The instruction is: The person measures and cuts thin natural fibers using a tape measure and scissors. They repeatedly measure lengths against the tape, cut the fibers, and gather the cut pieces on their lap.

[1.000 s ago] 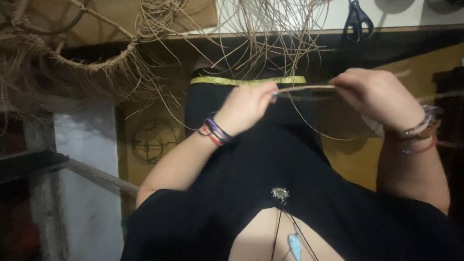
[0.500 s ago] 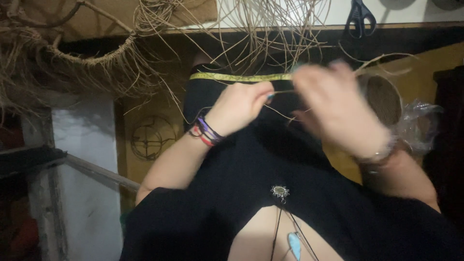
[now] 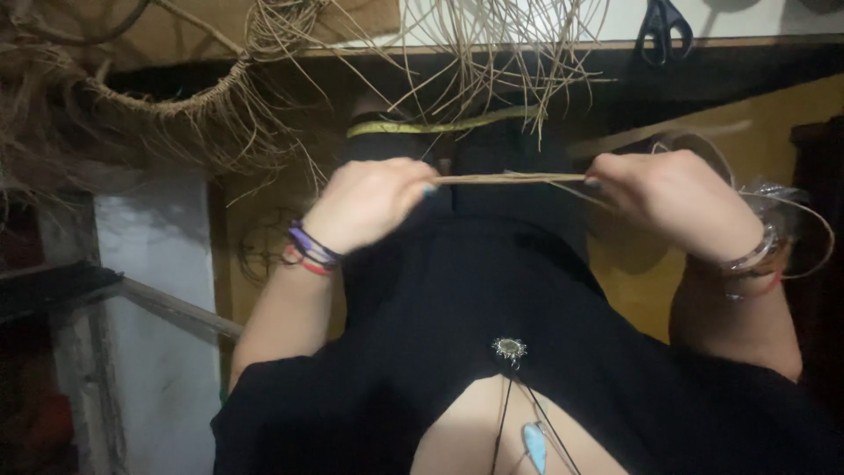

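Note:
My left hand [image 3: 365,204], with purple and red bracelets at the wrist, pinches one end of a thin tan straw strand [image 3: 510,179]. My right hand [image 3: 673,200], wearing silver bangles, pinches the other end. The strand runs level and taut between both hands, above my black-clothed lap [image 3: 492,290]. More thin strands curl away past the right wrist.
A bundle of loose straw strands [image 3: 492,44] hangs at the top centre. A partly woven straw rim [image 3: 167,101] sits at the upper left. A yellow band [image 3: 440,127] lies beyond my hands. Black scissors [image 3: 664,26] rest at the top right. A pale wall block [image 3: 149,264] stands left.
My right hand swept in toward the left hand, then drew back to the right, pulling the strand straight. The left hand stayed nearly still.

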